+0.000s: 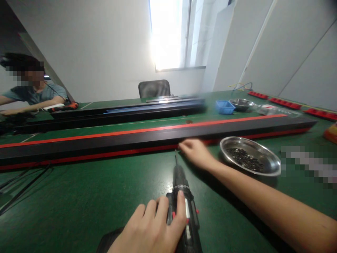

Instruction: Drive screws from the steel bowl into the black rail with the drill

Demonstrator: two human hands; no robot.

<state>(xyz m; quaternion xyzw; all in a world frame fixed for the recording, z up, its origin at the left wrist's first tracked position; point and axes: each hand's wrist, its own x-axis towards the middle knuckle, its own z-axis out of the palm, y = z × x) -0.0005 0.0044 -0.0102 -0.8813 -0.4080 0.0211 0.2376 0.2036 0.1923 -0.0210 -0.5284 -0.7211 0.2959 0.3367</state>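
My left hand is wrapped round a black power drill at the bottom centre, with the thumb lying along its top. The drill's thin bit points forward, its tip close to the near red edge of a long black bar with red strips. At that same edge, just right of the bit tip, the fingers of my right hand are pinched together; whatever is between them is too small and blurred to tell. Right of this hand is a steel bowl holding small dark pieces.
More long dark bars lie farther back on the green table. A blue bin, a second steel bowl and red strips are at the back right. Black cords lie left. A person sits at the far left.
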